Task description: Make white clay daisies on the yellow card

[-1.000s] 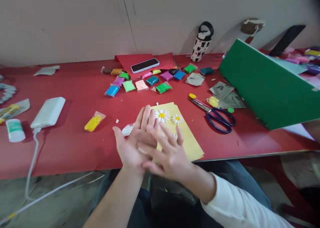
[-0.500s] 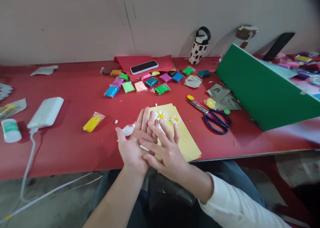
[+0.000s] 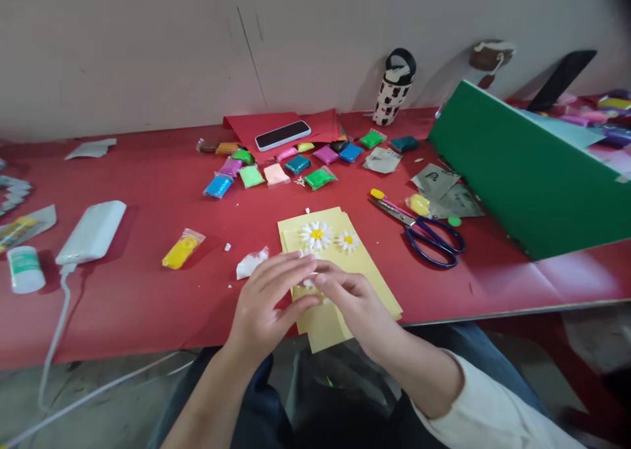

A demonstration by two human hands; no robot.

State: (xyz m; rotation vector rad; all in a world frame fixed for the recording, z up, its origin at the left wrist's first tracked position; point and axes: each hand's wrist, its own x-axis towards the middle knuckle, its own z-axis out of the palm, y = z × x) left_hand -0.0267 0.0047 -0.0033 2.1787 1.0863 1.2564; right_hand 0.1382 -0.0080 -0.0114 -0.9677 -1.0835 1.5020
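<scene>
My left hand [image 3: 269, 301] is over the left side of the yellow paper [image 3: 367, 265], its fingers curved together and its thumb apart below them. My right hand [image 3: 352, 294] meets its fingertips, thumb and fingers pinched on what looks like a small white clay piece [image 3: 309, 277], partly hidden. Above my hands on the paper lie a large white-petalled flower [image 3: 316, 235] with a yellow centre and a smaller one [image 3: 348, 241]. More white petals show partly beneath my fingers. A white lump in wrapping [image 3: 252, 263] rests beside my left hand.
Coloured clay packets [image 3: 297, 165] lie behind the paper, near a phone [image 3: 282, 135]. Scissors [image 3: 419, 229] and a green board [image 3: 532, 179] are to the right. At the left are a yellow packet [image 3: 182, 250], a white power bank [image 3: 93, 232] with a cable, and a bottle [image 3: 25, 269].
My left palm, earlier turned up with a small white strip on it, has turned inward. My right fingers have left that palm and closed in a pinch at the left fingertips.
</scene>
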